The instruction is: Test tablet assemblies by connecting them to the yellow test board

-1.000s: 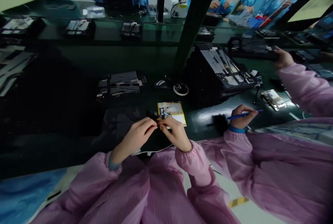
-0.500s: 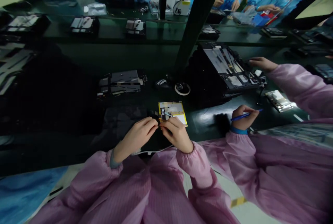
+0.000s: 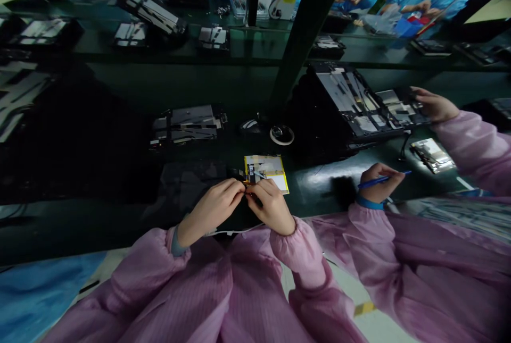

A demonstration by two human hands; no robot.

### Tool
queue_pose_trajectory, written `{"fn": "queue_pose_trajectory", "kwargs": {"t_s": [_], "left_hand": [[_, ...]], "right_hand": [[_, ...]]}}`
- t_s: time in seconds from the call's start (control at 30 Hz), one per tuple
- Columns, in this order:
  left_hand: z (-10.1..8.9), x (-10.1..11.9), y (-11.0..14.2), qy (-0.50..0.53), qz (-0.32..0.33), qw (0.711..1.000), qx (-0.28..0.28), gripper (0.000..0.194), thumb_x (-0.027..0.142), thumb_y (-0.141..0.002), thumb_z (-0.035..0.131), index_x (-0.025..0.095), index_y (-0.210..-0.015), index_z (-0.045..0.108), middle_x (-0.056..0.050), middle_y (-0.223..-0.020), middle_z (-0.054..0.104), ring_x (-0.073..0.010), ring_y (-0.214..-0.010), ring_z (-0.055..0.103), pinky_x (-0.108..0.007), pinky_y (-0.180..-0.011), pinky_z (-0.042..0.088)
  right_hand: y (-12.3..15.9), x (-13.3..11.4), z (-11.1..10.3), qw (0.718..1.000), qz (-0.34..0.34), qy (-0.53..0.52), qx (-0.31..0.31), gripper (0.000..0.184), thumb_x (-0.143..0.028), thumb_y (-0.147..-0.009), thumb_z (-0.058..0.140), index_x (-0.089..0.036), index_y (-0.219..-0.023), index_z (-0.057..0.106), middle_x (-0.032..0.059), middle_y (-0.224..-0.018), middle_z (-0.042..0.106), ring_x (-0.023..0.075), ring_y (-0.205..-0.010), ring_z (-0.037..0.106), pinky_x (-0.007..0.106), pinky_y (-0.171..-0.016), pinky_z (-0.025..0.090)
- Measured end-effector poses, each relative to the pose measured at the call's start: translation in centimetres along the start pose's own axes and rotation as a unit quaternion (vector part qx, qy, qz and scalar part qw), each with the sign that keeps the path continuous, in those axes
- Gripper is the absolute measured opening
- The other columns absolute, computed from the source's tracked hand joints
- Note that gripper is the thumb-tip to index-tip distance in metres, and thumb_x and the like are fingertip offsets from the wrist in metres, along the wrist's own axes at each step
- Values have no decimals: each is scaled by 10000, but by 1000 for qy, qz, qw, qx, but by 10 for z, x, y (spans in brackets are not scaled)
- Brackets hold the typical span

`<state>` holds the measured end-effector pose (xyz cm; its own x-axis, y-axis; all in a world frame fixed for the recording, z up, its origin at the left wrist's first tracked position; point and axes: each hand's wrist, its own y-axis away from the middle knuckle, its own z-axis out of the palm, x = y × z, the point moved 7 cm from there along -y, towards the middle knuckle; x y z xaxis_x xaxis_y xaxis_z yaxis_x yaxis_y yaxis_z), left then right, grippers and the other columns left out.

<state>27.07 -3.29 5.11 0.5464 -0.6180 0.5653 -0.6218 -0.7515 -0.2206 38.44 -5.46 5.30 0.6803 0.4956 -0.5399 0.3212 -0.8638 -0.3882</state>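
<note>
My left hand point(image 3: 211, 209) and my right hand point(image 3: 270, 206) meet fingertip to fingertip at the near edge of the dark green bench point(image 3: 120, 93). Both are closed in a pinch on a tiny part between them that I cannot make out. Just beyond my right fingers lies a flat yellow-edged battery pack point(image 3: 266, 168) with a white label. A dark flat mat or device point(image 3: 187, 186) lies under my left hand.
A co-worker in pink at my right holds a blue pen point(image 3: 383, 179) and reaches to an open tablet chassis point(image 3: 359, 106) on a dark stand. Another open chassis point(image 3: 187, 125), a tape roll point(image 3: 281, 134), a black post point(image 3: 303, 34) and several trays stand beyond. People in blue work across the bench.
My hands have stayed pinched together at the same spot. The co-worker's far hand came down from a lifted device onto the chassis on the stand. A person opposite tilted up a tray.
</note>
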Motion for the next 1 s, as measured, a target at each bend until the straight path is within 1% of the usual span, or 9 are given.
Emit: {"fn": "queue_pose_trajectory", "kwargs": {"t_s": [0.23,0.37,0.47,0.6,0.7,0.8,0.9,0.93,1.0], "left_hand": [[3,2,-3,-11,-2,1000,-7,144,120,-939,405,198,-840,475,-4,-805,560,-146,-740,567,-282,-685,455],[5,-2,-2,-5,-15,1000,-15,140,128,-940,406,202,-840,472,-1,-803,552,-143,-732,558,-281,-680,444],[6,-4,-1,-5,-21,1000,-19,134,130,-939,419,202,-838,469,1,-802,546,-141,-727,549,-280,-678,433],[6,-5,-2,7,-29,999,-19,134,128,-938,431,200,-833,470,2,-802,545,-140,-727,544,-277,-674,423],[6,-7,-4,37,-38,998,-32,128,133,-938,441,200,-838,484,3,-807,555,-136,-736,553,-264,-664,423],[6,-11,-6,56,-46,996,-47,100,156,-934,470,201,-858,516,5,-827,571,-131,-749,561,-253,-670,426],[7,-13,-7,58,-45,996,-54,87,166,-916,498,201,-853,549,7,-832,569,-120,-726,548,-240,-650,418],[6,-13,-7,58,-43,996,-49,92,158,-906,501,199,-842,554,7,-826,564,-116,-711,539,-236,-638,412],[5,-13,-7,60,-39,997,-29,112,125,-880,496,193,-809,550,10,-803,552,-109,-688,523,-231,-622,403]], "right_hand": [[-3,1,2,1000,7,29,4,157,-152,-904,484,-192,-800,595,28,-752,560,180,-761,513,320,-746,413],[-4,5,2,1000,8,14,-9,146,-176,-922,489,-205,-846,610,30,-796,592,180,-808,536,339,-810,414],[-4,6,2,1000,2,8,-13,147,-176,-929,486,-208,-856,610,23,-791,604,169,-784,542,344,-840,410],[-4,9,5,1000,-2,1,-4,153,-157,-918,480,-206,-839,602,14,-756,598,161,-745,535,344,-846,408],[-4,10,8,1000,0,-13,4,150,-151,-909,481,-201,-833,601,14,-745,597,158,-739,540,340,-838,411],[-3,13,8,999,10,-44,-11,145,-166,-919,485,-200,-858,611,18,-762,612,159,-751,556,342,-845,419],[-4,27,6,992,26,-119,-40,127,-231,-935,507,-203,-942,630,47,-924,655,179,-911,592,335,-877,441],[-4,36,3,989,45,-137,-32,152,-251,-947,492,-203,-976,633,56,-980,655,182,-961,595,328,-882,451],[-4,63,-3,986,108,-126,16,224,-265,-973,430,-197,-1033,635,71,-1028,646,187,-994,597,323,-877,468]]}}
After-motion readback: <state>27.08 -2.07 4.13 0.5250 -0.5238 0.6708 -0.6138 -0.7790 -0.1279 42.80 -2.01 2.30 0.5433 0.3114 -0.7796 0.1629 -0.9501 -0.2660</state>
